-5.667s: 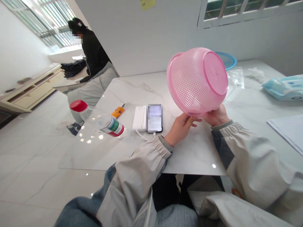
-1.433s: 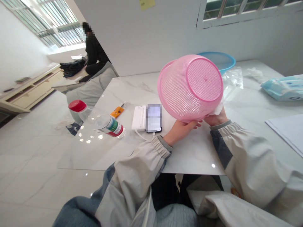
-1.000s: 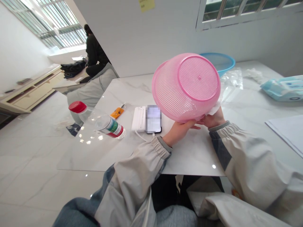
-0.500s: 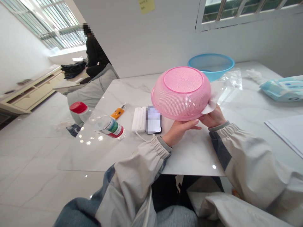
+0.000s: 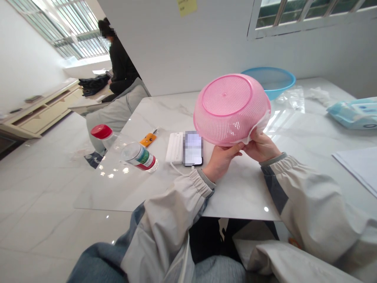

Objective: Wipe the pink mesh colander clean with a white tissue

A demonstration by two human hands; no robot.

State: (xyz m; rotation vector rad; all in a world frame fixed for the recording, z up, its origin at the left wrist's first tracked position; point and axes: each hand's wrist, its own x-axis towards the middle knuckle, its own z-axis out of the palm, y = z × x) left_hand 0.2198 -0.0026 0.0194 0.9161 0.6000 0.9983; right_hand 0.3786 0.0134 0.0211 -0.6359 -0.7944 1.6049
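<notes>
White plastered wall [image 5: 176, 51] rising from a glossy veined tile floor [image 5: 38, 224]. Barred window [image 5: 75, 39] at far left admits daylight above a low cream cabinet [image 5: 41, 114]; second window [image 5: 303, 15] at upper right.

The left hand [image 5: 221, 158] is supporting the rim of an upturned pink plastic colander [image 5: 226, 106], while the right hand [image 5: 261, 147] is pressing a white wipe [image 5: 255, 131] against its edge, above a marble table [image 5: 241, 192], near a blue basin [image 5: 269, 80].
</notes>
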